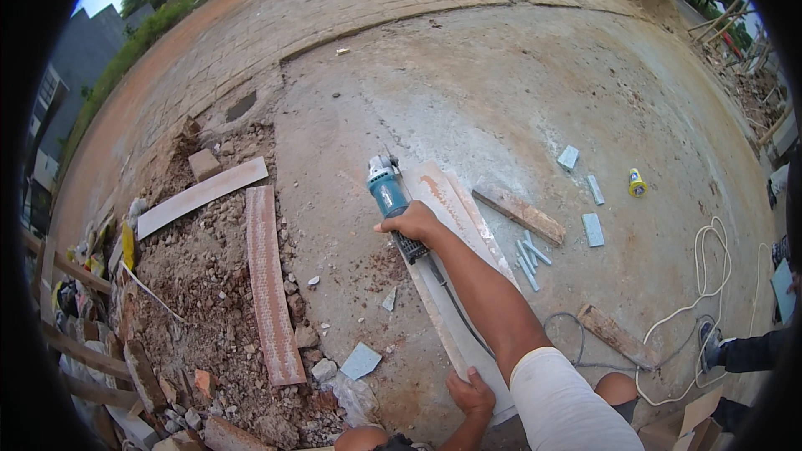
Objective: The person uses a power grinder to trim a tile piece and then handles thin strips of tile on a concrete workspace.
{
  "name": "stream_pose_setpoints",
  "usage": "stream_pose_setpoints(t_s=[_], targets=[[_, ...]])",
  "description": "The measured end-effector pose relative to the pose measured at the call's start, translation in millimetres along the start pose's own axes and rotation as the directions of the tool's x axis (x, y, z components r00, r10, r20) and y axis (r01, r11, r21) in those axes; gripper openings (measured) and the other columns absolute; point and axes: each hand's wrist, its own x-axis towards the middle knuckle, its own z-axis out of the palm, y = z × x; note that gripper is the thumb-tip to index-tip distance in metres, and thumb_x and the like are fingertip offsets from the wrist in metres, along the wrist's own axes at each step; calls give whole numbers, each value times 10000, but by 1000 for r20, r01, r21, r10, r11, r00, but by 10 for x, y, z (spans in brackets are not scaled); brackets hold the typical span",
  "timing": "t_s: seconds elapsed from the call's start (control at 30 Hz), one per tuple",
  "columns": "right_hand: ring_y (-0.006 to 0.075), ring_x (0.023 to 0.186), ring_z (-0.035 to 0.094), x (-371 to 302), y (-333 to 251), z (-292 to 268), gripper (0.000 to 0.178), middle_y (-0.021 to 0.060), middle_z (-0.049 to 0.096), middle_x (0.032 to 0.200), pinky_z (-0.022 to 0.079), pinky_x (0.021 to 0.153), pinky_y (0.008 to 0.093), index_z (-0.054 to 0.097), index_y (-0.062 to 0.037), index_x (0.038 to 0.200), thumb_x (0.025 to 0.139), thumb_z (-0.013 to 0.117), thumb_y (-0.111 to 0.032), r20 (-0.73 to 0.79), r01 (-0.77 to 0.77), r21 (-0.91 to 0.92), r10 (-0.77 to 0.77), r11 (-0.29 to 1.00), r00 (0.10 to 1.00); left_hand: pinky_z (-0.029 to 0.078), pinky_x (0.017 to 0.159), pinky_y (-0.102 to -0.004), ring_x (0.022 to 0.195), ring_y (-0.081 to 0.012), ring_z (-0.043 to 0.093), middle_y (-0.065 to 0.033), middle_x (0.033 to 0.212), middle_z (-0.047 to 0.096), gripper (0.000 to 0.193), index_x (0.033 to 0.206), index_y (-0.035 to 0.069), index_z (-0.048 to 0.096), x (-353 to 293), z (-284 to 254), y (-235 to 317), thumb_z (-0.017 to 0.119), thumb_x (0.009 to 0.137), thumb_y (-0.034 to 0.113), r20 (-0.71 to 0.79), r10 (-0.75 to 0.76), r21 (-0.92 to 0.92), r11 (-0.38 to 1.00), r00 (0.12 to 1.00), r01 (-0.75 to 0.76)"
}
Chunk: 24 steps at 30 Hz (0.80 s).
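Observation:
My right hand (413, 224) is wrapped round the body of a teal angle grinder (387, 190), whose silver head points away from me at the far left end of a long pale tile strip (445, 314). Its dark cord trails back over the strip, under my forearm. At the near end, my left hand (473, 392) grips the left edge of the strip, thumb on top. Beside it on the right lies another long tile strip (478, 221) with reddish stains. I cannot make out whether the grinder's disc touches tile.
Wooden blocks (520, 215), light-blue tile pieces (592, 230) and a yellow tape roll (637, 184) lie to the right. A pale cable (700, 271) loops near another person's shoe (710, 344). On the left, tile strips (274, 284) rest on rubble (205, 301).

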Motion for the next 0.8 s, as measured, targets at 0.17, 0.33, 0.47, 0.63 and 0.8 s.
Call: stream_pose_setpoints(t_s=[0.17,0.33,0.47,0.63,0.8], targets=[[255,808,652,21,8,-2,696,206,654,935,505,712,337,627,122,951,556,868,-399,8,-7,11,7,1000,1000,385,912,-501,1028,-461,490,-289,1097,506,549,1195,-89,464,-5,21,-32,503,908,377,-18,3,7,1000,1000,-2],[258,816,653,11,5,-22,715,212,653,946,507,718,337,622,135,967,555,870,-395,4,-7,20,7,1000,1000,386,913,-502,1032,-464,491,-292,1096,508,551,1195,-97,462,-13,30,-37,512,905,370,-24,15,0,1000,1000,-15],[265,822,652,18,-1,-4,717,217,650,956,506,720,338,620,138,969,555,870,-391,17,-17,28,17,999,1000,385,910,-503,1031,-468,490,-294,1094,507,544,1184,-99,463,-12,24,-13,524,901,362,-45,27,-18,999,999,-28],[279,854,656,27,-7,-15,720,226,651,984,505,745,341,623,138,981,555,869,-387,29,-32,23,31,999,999,384,910,-504,1031,-470,491,-295,1093,505,529,1166,-96,467,-10,-5,31,528,901,358,-11,-19,3,1000,1000,19],[289,906,665,17,-40,-12,726,231,657,1029,510,781,341,630,137,1012,558,869,-377,32,-59,9,59,998,998,386,913,-501,1035,-470,492,-296,1099,506,533,1179,-97,464,-5,-16,18,528,901,353,4,-20,12,1000,1000,20]])
